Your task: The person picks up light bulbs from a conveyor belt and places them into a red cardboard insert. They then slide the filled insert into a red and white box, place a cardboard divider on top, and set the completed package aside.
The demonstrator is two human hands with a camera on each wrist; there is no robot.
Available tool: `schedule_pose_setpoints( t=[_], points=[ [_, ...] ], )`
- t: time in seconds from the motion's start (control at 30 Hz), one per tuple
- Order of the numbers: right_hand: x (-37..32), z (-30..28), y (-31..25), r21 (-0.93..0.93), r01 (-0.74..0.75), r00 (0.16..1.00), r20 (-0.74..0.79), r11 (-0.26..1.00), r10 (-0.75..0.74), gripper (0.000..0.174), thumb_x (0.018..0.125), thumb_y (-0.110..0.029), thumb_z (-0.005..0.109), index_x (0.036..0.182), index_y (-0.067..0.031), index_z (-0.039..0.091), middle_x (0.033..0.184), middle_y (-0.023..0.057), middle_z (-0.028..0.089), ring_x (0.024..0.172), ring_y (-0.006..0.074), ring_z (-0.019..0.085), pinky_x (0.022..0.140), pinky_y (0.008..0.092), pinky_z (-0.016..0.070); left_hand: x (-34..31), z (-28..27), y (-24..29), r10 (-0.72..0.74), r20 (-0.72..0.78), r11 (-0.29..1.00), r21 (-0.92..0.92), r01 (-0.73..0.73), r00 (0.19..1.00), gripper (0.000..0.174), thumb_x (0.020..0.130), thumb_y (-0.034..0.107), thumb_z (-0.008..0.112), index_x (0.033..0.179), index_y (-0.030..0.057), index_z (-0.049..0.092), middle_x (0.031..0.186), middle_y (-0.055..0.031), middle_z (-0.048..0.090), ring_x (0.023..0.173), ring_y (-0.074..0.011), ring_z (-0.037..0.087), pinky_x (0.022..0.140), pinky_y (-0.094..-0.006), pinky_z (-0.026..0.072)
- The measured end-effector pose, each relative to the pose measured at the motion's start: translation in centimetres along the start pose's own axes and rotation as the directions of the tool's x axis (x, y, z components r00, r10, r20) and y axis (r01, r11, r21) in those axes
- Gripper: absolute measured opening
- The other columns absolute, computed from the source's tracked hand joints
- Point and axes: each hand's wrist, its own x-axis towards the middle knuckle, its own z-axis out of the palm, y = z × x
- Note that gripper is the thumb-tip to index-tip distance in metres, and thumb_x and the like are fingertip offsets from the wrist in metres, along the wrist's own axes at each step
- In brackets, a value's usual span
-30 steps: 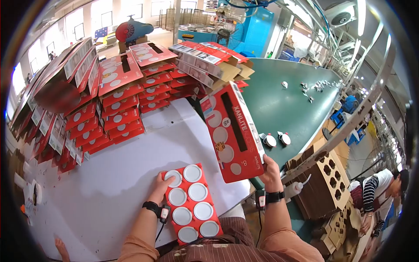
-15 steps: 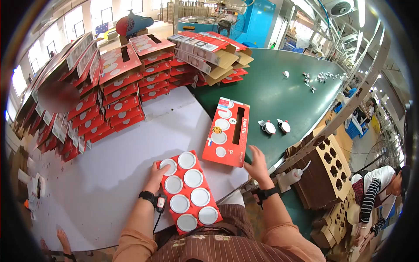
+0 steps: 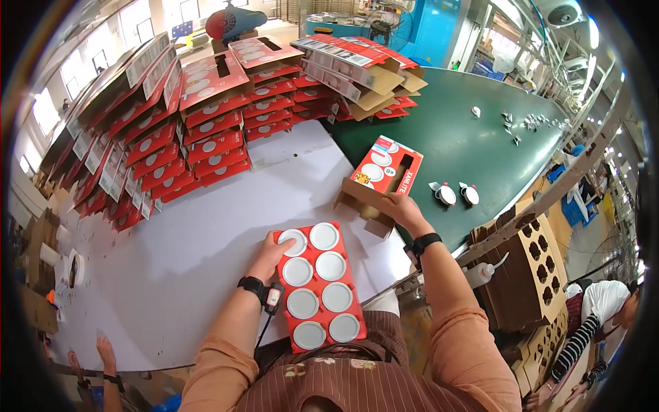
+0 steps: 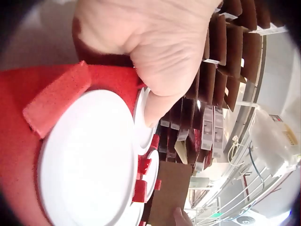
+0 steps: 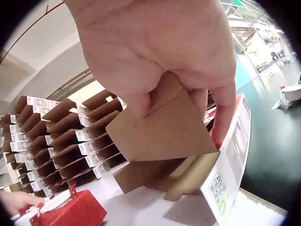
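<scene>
A red tray point(image 3: 318, 283) with several white round discs in two columns lies near the person's waist in the head view. The left hand point(image 3: 269, 255) grips its upper left edge, thumb on a corner disc; the left wrist view shows that thumb on a disc point(image 4: 143, 123). Right of the tray, a red printed carton point(image 3: 388, 165) lies with its near end unfolded. The right hand point(image 3: 406, 211) pinches the brown end flap point(image 3: 367, 195). In the right wrist view, the thumb lies on the flap point(image 5: 162, 127) and other fingers are behind it, partly hidden.
Stacked red cartons point(image 3: 216, 123) stand along the back left. The green surface point(image 3: 439, 117) carries two round white pieces point(image 3: 446, 194) and scattered small parts. Brown cardboard inserts point(image 3: 532, 268) and a white bottle point(image 3: 480, 274) are at the right, with another person beyond.
The upright carton has been lowered flat, and its near flap now stands out. The right hand released it, then took hold of the flap. The left hand still grips the tray.
</scene>
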Motion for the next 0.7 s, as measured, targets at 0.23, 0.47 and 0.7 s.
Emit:
schedule_pose_setpoints(
  t=[0.23,0.47,0.7],
  points=[
    [1.0,2.1,-2.5,0.234,-0.115,0.972,0.228,0.965,0.06,0.034,0.091,-0.029,0.054,0.102,0.0022,0.061,0.088,0.0105,0.065,0.081,0.0171,0.059,0.072,0.0315,0.0461,2.3,3.0,1.1,0.106,0.006,0.957,0.271,-0.103,0.994,0.052,0.074,0.021,0.073,0.113,-0.0026,0.048,0.11,-0.0158,0.058,0.1,-0.0231,0.058,0.086,-0.0343,0.0479],
    [-0.3,1.0,-4.0,0.109,0.109,0.942,0.306,0.988,-0.137,0.026,0.088,-0.025,0.055,0.088,0.0003,0.06,0.073,0.0182,0.059,0.067,0.0291,0.058,0.062,0.0356,0.0453,3.1,4.0,1.9,0.143,0.017,0.852,0.506,-0.132,0.99,0.054,0.074,0.02,0.071,0.117,-0.0034,0.047,0.11,-0.0158,0.059,0.099,-0.0228,0.059,0.084,-0.034,0.0484],
    [-1.2,0.1,-5.0,0.128,0.239,0.935,0.237,0.962,-0.264,0.022,0.087,-0.021,0.058,0.092,0.0004,0.061,0.074,0.0164,0.061,0.068,0.0288,0.059,0.063,0.0343,0.0466,3.2,5.6,1.6,0.222,0.015,0.833,0.517,-0.198,0.975,0.054,0.074,0.02,0.071,0.116,-0.0032,0.047,0.11,-0.0165,0.059,0.101,-0.0232,0.058,0.085,-0.0342,0.0478]
  ],
)
